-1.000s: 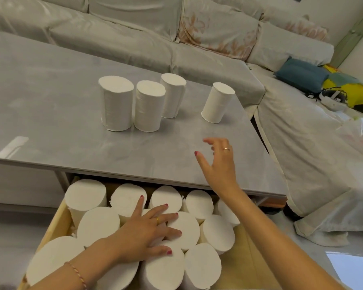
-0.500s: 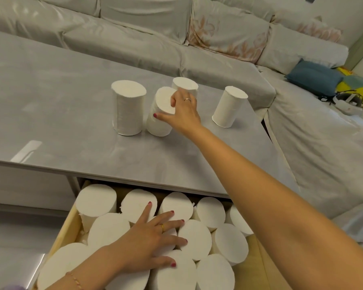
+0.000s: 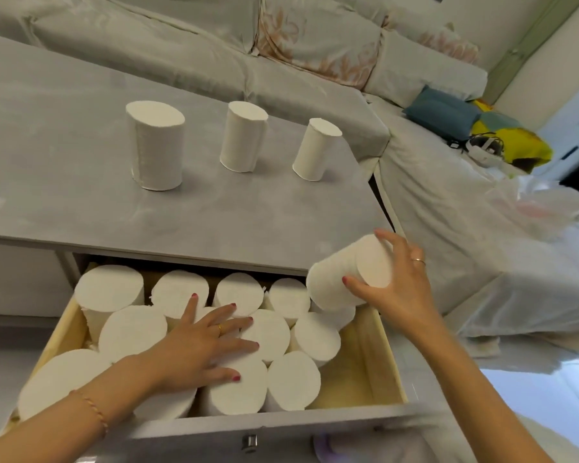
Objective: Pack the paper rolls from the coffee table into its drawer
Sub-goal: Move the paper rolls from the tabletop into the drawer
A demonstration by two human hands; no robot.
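Note:
Three white paper rolls stand upright on the grey coffee table [image 3: 81, 182]: a left roll [image 3: 156, 145], a middle roll [image 3: 243, 137] and a right roll [image 3: 316, 150]. Below the tabletop the wooden drawer [image 3: 365, 359] is pulled out, with several white rolls [image 3: 295, 380] packed upright in it. My left hand [image 3: 201, 345] lies flat, fingers spread, on the tops of the packed rolls. My right hand [image 3: 395, 289] grips one tilted roll [image 3: 341, 279] over the drawer's back right corner.
A covered pale sofa [image 3: 315, 38] wraps around the far and right sides of the table. A blue cushion [image 3: 442, 111] and a yellow item [image 3: 515, 138] lie on it at the right. The drawer front [image 3: 248, 429] with a small metal knob is nearest me.
My right hand took a roll from the table's group and carried it down to the drawer's right side. Three rolls now stand on the table. My left hand stayed on the packed rolls.

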